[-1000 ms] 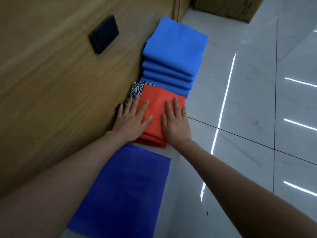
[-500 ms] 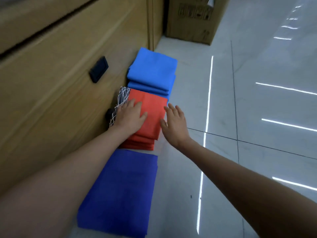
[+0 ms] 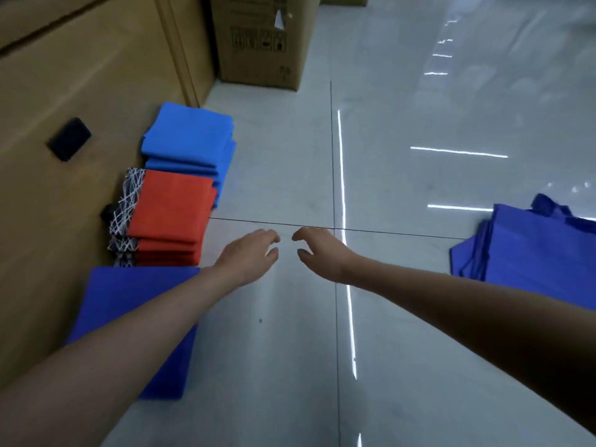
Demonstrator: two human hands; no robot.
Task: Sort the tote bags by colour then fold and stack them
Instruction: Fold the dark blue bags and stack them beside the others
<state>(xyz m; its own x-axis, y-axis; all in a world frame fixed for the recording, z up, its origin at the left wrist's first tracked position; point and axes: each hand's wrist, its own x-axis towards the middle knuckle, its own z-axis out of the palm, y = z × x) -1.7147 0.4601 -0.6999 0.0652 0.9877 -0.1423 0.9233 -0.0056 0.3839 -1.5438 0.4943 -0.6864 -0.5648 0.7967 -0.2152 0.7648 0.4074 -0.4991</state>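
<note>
– Against the wooden cabinet (image 3: pixel 80 91), the red stack (image 3: pixel 171 204) sits squared up, and both hands have come off it. A second ago they were pressing it flat.

– Where are they now?

– Out over the bare floor (image 3: pixel 419 317), close together but not touching. The left hand (image 3: pixel 250 256) and the right hand (image 3: pixel 317 253) hold nothing; the fingers (image 3: pixel 269 235) are loosely curled and a little apart.

– So the red bags are finished?

– I'd judge so. They lie folded and piled, between the light blue stack (image 3: pixel 190 133) behind them and a single folded dark blue bag (image 3: pixel 135 304) in front.

– What's left, then?

– The view has swung to the right, and a loose pile of dark blue bags (image 3: pixel 532 246) has come into sight, well apart from the stacks. They look unfolded, with handles poking out at the far edge. That is probably the next job: fetch one, fold it, and lay it on the lone dark blue one.

– Anything to watch?

– The cloth is limp, so edges may slip while folding.
</note>
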